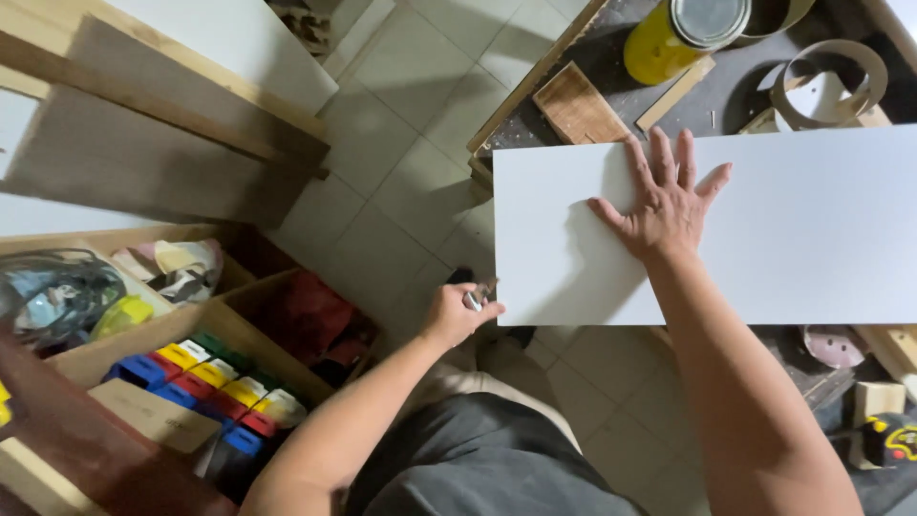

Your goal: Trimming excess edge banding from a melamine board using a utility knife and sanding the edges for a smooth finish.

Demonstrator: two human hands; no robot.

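We see the left hand (458, 313) curled shut around a small metal tool (475, 296), possibly a blade or scraper, too small to tell, held at the lower left corner of the white board (812, 229). The right hand (662, 203) lies flat on the board, fingers spread, gripping nothing. The board rests across a cluttered workbench (592, 57), beside a yellow can (669, 38) and rolls of edge banding (829, 81). Below left sits a wooden box (153, 330) of coloured small packs (205, 382).
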